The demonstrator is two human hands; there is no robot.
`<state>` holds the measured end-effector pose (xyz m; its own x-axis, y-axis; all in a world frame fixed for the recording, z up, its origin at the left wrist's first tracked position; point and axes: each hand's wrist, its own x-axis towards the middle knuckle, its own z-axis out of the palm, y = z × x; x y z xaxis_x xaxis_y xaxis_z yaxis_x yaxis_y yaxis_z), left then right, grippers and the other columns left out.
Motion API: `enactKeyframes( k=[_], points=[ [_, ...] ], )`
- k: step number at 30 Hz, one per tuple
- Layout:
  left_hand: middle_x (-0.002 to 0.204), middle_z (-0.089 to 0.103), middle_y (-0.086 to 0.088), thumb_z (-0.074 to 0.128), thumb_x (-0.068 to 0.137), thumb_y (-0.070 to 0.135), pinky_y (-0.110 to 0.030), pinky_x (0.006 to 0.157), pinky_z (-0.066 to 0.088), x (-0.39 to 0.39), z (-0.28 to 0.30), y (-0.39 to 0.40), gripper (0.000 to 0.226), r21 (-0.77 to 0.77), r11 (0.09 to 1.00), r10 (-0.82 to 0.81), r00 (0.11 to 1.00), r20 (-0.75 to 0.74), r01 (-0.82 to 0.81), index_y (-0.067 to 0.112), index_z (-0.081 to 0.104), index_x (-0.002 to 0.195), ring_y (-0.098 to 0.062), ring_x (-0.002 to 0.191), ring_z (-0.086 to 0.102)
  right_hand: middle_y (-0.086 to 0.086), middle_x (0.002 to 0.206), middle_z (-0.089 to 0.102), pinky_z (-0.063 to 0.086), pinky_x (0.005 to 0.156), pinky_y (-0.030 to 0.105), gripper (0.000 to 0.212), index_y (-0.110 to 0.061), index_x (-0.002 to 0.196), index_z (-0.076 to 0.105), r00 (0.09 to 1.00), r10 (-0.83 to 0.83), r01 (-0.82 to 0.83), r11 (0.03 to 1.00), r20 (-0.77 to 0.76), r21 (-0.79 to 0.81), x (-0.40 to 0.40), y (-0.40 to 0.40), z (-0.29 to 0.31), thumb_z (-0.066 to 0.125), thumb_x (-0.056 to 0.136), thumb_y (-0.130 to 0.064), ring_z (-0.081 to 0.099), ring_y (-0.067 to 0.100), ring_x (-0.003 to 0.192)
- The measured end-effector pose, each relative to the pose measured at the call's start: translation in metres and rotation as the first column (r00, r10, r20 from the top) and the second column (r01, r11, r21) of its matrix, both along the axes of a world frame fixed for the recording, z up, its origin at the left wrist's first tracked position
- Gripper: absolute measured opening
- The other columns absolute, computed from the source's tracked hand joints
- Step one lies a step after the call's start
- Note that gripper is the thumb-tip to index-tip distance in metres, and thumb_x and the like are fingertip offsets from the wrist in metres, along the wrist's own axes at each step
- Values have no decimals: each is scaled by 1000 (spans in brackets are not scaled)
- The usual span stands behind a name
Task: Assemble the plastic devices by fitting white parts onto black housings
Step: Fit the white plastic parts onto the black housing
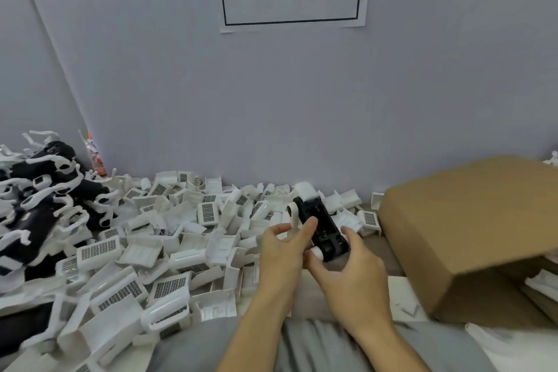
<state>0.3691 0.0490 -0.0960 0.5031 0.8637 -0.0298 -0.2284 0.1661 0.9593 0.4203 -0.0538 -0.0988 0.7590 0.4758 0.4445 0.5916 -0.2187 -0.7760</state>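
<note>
While two hands grip, left hand (pixel 282 246), right hand (pixel 347 269), one black housing (pixel 324 226).

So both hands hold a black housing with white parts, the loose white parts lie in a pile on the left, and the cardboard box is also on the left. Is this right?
Not quite: in the head view the cardboard box is on the right. Otherwise correct: left hand and right hand hold the black housing, and the white pile lies left.

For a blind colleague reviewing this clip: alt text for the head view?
Both hands hold a black housing with white parts fitted, the left hand at its side, the right hand beneath. A heap of loose white parts covers the table; a cardboard box sits right.
</note>
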Motion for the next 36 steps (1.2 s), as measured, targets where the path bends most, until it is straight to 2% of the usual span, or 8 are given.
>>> enactKeyframes(
  k=[4, 7, 12, 19, 23, 30, 34, 36],
  points=[
    [77, 76, -6, 85, 77, 38, -28, 60, 57, 0, 2, 0, 58, -32, 999, 9, 1000, 6, -9, 6, 58, 116, -17, 69, 74, -26, 99, 58, 40, 79, 17, 80, -22, 140, 48, 1000, 10, -9, 1000, -22, 30, 5, 3, -6, 78, 72, -54, 53, -2, 96],
    [90, 78, -15, 80, 84, 32, -25, 57, 56, -1, 6, -3, 53, -100, 994, -36, 996, 76, 43, -6, 63, 116, -23, 79, 75, -25, 98, 58, 40, 75, 8, 77, -23, 140, 49, 1000, 9, -8, 998, -25, 70, 8, 4, -8, 81, 74, -45, 54, -7, 92],
    [99, 76, -21, 69, 93, 32, -28, 62, 58, -3, 10, -9, 36, -61, 987, -138, 981, 134, 147, -2, 75, 102, -35, 89, 73, -30, 103, 55, 36, 79, -2, 77, -27, 140, 48, 998, 50, -47, 995, -29, 91, 8, 5, -9, 82, 73, -43, 49, -21, 98],
    [99, 78, -11, 64, 97, 16, -29, 89, 56, -4, 7, -13, 19, 129, 978, -182, 975, 127, 166, 4, 76, 105, -23, 100, 74, -16, 94, 67, 53, 77, 29, 59, -31, 113, 58, 994, 69, -66, 997, -82, 37, 9, 8, -13, 73, 64, -60, 64, 4, 89],
    [94, 79, -6, 67, 94, 12, -15, 75, 53, -5, 8, -16, 15, 243, 956, -191, 978, 81, 167, 8, 77, 105, -15, 93, 75, -16, 79, 66, 47, 62, 17, 44, -29, 97, 58, 996, 28, -26, 999, -88, 22, 12, 6, -12, 79, 67, -53, 63, 0, 74],
    [94, 79, -4, 63, 97, 9, -15, 75, 53, -3, 6, -15, 15, 309, 937, -197, 976, 94, 160, 15, 76, 101, -14, 93, 75, -20, 82, 66, 43, 58, 12, 45, -36, 100, 55, 994, 21, -23, 999, -110, -23, 12, 5, -10, 78, 66, -55, 61, -6, 76],
    [90, 79, -5, 60, 95, -4, -20, 74, 56, 2, 3, -14, 26, 376, 920, -140, 989, 55, 109, 18, 74, 94, -16, 87, 75, -12, 102, 70, 54, 80, 31, 48, -30, 119, 55, 979, 111, -120, 992, -170, -42, 14, 8, -15, 76, 77, -37, 66, 11, 98],
    [84, 78, 0, 62, 91, -7, -26, 76, 57, 4, 0, -11, 31, 463, 882, -97, 995, 4, 84, 21, 74, 90, -16, 84, 73, -10, 126, 65, 48, 100, 34, 58, -25, 135, 51, 976, 118, -116, 993, -183, 22, 15, 10, -15, 72, 81, -26, 59, 14, 120]
  ],
)
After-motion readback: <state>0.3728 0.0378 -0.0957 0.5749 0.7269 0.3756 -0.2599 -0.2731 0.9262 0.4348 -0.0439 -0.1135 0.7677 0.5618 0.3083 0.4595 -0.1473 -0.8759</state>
